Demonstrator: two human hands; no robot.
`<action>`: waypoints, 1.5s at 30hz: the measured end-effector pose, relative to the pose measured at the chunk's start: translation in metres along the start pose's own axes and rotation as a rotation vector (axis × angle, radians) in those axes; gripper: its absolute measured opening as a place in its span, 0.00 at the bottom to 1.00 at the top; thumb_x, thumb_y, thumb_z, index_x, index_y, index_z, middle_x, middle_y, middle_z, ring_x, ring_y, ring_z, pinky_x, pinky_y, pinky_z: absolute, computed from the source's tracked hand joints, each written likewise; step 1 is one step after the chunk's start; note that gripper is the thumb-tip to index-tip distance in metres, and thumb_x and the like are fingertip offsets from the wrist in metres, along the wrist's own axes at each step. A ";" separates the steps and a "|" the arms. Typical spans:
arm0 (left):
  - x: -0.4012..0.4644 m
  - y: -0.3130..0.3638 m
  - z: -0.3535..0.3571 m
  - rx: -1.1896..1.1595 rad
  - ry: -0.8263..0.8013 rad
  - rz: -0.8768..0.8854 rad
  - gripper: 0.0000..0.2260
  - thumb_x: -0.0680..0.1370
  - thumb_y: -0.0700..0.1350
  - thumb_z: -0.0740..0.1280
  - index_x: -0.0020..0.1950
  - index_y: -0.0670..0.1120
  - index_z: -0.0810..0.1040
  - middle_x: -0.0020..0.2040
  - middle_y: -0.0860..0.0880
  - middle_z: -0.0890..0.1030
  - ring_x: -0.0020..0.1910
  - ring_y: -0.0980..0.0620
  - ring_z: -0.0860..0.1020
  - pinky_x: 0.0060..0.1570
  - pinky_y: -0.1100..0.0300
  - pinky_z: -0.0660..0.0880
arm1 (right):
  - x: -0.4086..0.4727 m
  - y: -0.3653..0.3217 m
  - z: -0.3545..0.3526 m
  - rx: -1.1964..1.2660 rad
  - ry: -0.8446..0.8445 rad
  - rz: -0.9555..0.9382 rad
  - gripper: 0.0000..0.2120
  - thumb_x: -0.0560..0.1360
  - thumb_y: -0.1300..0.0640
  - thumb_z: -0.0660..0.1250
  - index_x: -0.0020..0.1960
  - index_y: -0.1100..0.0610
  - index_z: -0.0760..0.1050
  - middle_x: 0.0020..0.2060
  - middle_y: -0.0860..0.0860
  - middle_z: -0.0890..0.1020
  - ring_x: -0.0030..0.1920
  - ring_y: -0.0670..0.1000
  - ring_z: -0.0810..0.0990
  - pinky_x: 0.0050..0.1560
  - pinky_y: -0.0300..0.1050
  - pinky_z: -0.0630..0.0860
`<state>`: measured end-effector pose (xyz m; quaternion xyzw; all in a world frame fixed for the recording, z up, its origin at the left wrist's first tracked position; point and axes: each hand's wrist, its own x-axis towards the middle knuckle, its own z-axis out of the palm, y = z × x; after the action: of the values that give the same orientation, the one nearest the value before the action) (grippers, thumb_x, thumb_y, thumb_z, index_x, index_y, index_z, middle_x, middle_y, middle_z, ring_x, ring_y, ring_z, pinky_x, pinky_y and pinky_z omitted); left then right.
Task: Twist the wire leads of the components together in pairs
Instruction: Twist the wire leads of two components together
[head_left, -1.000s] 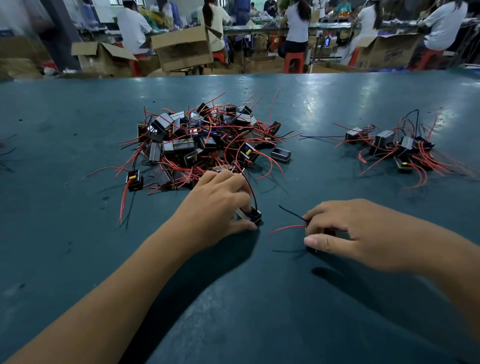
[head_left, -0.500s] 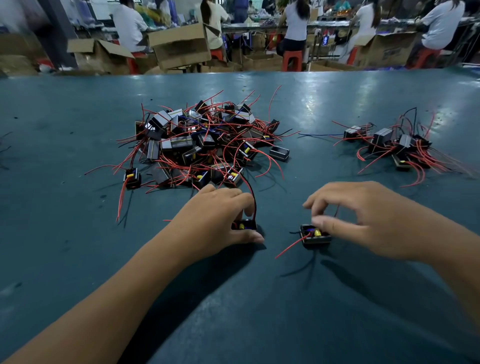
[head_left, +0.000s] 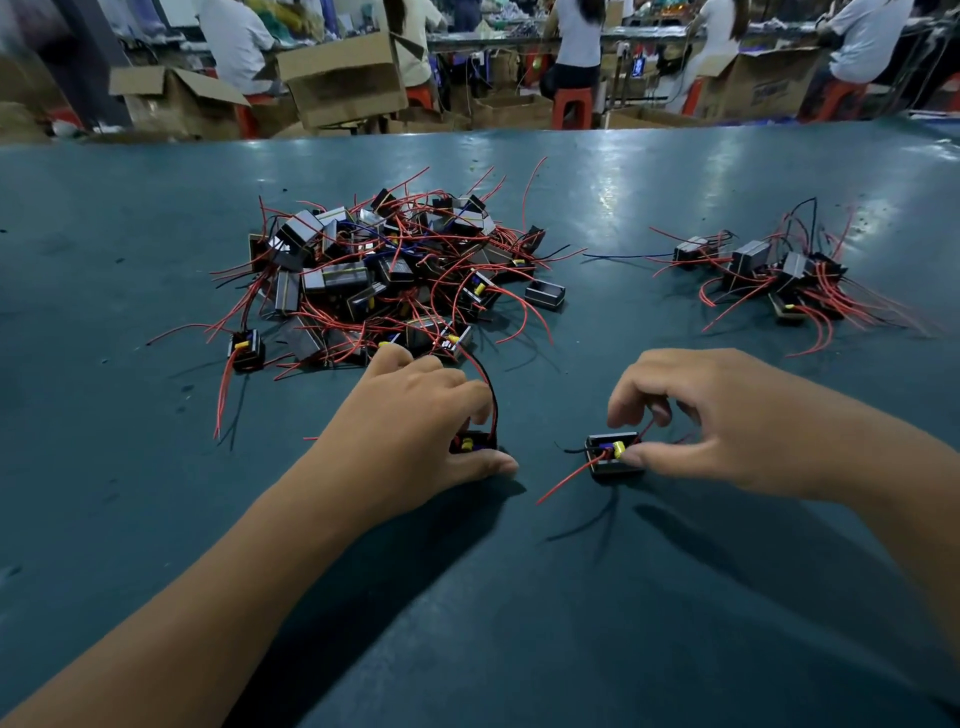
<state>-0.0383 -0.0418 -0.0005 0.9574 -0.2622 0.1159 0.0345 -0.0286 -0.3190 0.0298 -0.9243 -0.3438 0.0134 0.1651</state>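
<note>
While hands (head_left: 410, 421) grip, lead (head_left: 566, 480) points near-left.

- Left component (head_left: 474, 443): small black open box, yellow part inside, flat on the table, mostly hidden under the left hand (head_left: 415, 415), which grips it. A red and a black lead (head_left: 491, 402) arch up from it.
- Right component (head_left: 614, 455): same black box, open side up, yellow and blue parts visible. Right hand (head_left: 711, 415) pinches it at the near right edge. One red lead (head_left: 566, 480) trails forward-left on the table; a short black lead pokes out left.
- Pile (head_left: 389, 275): many such boxes, tangled red leads, behind the left hand.
- Small group (head_left: 769, 270): far right, well apart from the pile.
</note>
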 end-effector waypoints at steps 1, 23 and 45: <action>-0.001 0.000 0.000 0.005 0.012 0.003 0.27 0.71 0.73 0.55 0.50 0.54 0.78 0.44 0.58 0.78 0.48 0.52 0.75 0.53 0.56 0.61 | 0.000 0.000 0.001 0.003 -0.002 0.002 0.09 0.71 0.44 0.69 0.50 0.44 0.75 0.44 0.41 0.77 0.48 0.43 0.74 0.47 0.34 0.68; -0.001 0.036 0.016 -0.509 0.056 0.012 0.08 0.79 0.51 0.69 0.42 0.49 0.81 0.30 0.55 0.75 0.30 0.53 0.71 0.34 0.51 0.73 | 0.007 0.002 0.012 -0.031 -0.052 -0.021 0.02 0.77 0.54 0.70 0.48 0.48 0.79 0.40 0.42 0.77 0.42 0.42 0.74 0.47 0.36 0.68; -0.006 0.043 0.004 -0.427 0.335 0.254 0.05 0.79 0.47 0.71 0.46 0.47 0.84 0.41 0.53 0.79 0.37 0.53 0.77 0.33 0.52 0.75 | 0.010 0.004 0.015 -0.058 -0.040 -0.123 0.04 0.76 0.57 0.71 0.50 0.51 0.81 0.41 0.41 0.74 0.39 0.40 0.69 0.45 0.33 0.65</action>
<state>-0.0642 -0.0763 -0.0052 0.8556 -0.3891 0.2178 0.2628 -0.0200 -0.3111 0.0149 -0.9054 -0.4034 0.0117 0.1317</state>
